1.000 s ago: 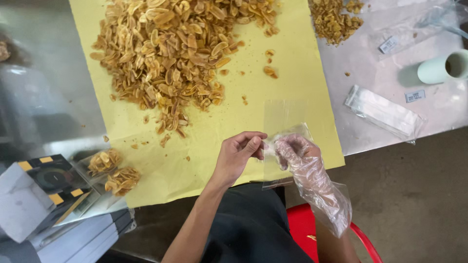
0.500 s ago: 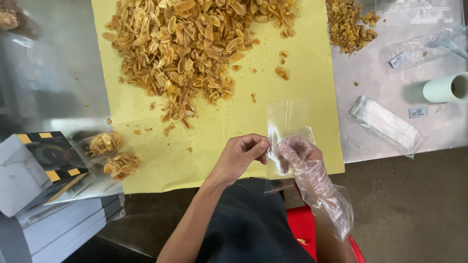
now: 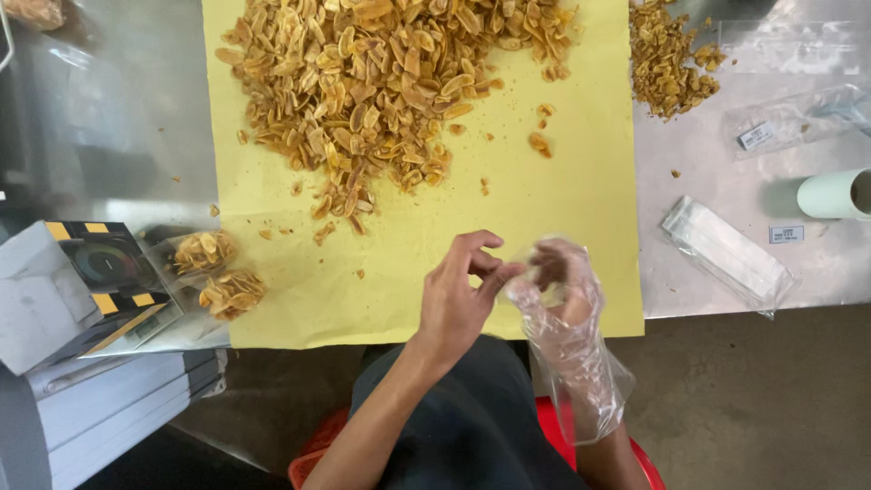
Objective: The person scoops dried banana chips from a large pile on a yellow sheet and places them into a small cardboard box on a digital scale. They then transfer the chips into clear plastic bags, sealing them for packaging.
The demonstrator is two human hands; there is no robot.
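- The bare left hand (image 3: 458, 295) and the right hand in a loose clear plastic glove (image 3: 558, 290) meet at the near edge of the large yellow paper sheet (image 3: 562, 209), fingertips touching between them.
- What they pinch looks like a small clear plastic bag (image 3: 524, 272), seen only as a faint glint between the fingertips (its outline is too transparent to trace, so I cannot tell which way its long axis runs or whether its mouth is open).
- Left hand: thumb and forefinger closed on the film, the other fingers curled and lifted. Right hand: fingers bent round the same film from the far side; the glove's cuff hangs slack down the wrist.
- The big heap of golden-brown fried chips (image 3: 381, 82) lies straight ahead of both hands, further up the sheet and a little to the left, with bare yellow paper between.
- So the left hand sits nearer the heap; the gloved right hand is nearer the sheet's right edge.
- A smaller pile of the same chips (image 3: 671, 54) lies on the grey metal table (image 3: 726, 181), well apart, up and to the right.
- Two filled clear packets of chips (image 3: 218, 272) rest at the sheet's left edge, beside a grey box with yellow-and-black corners (image 3: 77, 286).
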